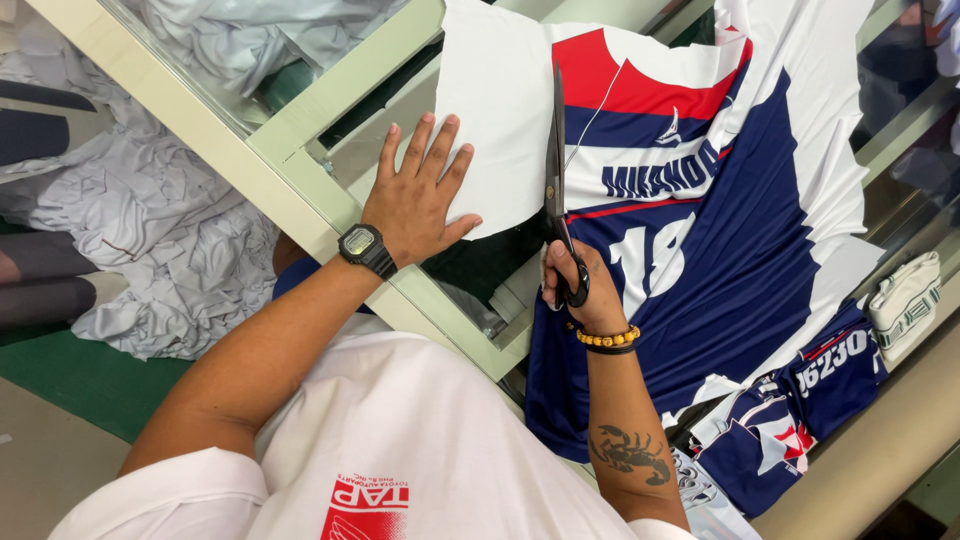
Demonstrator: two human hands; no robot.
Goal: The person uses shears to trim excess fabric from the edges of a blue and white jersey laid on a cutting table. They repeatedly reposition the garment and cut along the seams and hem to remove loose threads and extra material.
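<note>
You are in a garment cutting workshop: printed sports-jersey fabric (730, 230) spreads over a glass-topped surface (300, 130), long tailor's shears (556, 180) lie on it, and pale fabric offcuts (150, 220) pile up beside.

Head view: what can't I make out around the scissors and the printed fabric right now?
- Scissors: handle loops hidden inside the right hand.
- Printed fabric: top cut off by the frame edge; lower part runs over the table edge.
- White margin under the left hand: covered by palm and fingers.
- Cut line behind the blades: hidden.
</note>
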